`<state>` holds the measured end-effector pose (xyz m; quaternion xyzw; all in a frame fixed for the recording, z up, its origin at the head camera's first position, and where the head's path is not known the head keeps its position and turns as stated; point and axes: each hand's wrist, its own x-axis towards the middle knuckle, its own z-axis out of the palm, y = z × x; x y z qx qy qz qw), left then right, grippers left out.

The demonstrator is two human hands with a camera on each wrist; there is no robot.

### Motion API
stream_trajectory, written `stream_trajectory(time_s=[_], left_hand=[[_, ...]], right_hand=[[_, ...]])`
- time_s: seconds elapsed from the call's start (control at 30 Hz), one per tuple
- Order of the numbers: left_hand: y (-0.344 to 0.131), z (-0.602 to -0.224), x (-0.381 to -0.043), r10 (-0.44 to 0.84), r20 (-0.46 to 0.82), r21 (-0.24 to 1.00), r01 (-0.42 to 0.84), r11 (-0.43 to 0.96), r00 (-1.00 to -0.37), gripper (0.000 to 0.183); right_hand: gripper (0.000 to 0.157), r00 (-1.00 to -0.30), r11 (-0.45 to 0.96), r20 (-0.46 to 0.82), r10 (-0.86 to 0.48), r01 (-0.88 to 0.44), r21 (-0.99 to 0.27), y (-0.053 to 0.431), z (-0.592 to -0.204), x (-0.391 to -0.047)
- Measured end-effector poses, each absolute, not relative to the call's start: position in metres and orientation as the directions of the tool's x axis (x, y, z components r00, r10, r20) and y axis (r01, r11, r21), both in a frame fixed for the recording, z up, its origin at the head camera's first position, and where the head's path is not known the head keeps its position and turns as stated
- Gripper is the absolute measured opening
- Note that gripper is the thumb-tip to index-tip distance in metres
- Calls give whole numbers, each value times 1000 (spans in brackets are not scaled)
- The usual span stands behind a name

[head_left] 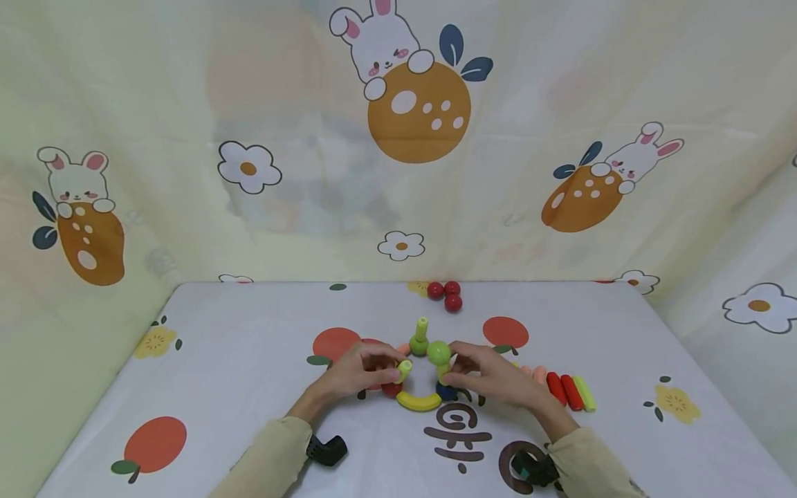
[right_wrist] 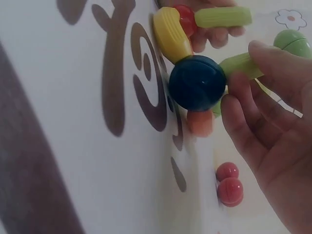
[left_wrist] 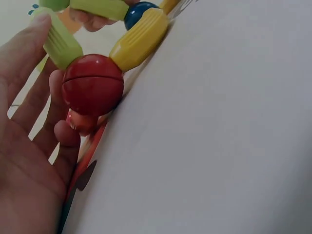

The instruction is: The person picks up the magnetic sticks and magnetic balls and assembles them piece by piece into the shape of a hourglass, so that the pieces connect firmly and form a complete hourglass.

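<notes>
A ring of toy building balls and rods lies on the table in front of both hands. My left hand (head_left: 362, 371) pinches a light green rod (left_wrist: 62, 43) that rises from a red ball (left_wrist: 92, 84). On the other side, my right hand (head_left: 492, 371) pinches another light green rod (right_wrist: 240, 66), with a green ball (head_left: 438, 353) on its top end and a dark blue ball (right_wrist: 197, 83) at its base. A curved yellow rod (head_left: 418, 402) joins the red and blue balls at the front. Behind, a third light green rod (head_left: 422, 326) stands on a green ball (head_left: 418, 345).
Three red balls (head_left: 453, 303) sit together near the table's back edge. Beside the right forearm lies a row of loose rods, among them red rods (head_left: 556, 389) and a yellow-green rod (head_left: 584, 393). A printed cloth (head_left: 299, 221) hangs behind the table.
</notes>
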<state>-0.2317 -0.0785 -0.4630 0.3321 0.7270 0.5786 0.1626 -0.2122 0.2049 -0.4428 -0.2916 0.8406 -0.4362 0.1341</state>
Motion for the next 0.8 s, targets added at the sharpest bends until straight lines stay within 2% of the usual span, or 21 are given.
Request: stream_trajectory(time_s=[0.43,0.8], left_hand=[[-73,-467,-231,663,194,913,380,147,-723,23],[-73,-465,-229,658,181,916,369,159,-731,24]], right_hand=[[26,-787,450,18,-617,-371,-813,199,-444,-210],[29,-776,463,40,-630,-416,-783,197,-448,-211]])
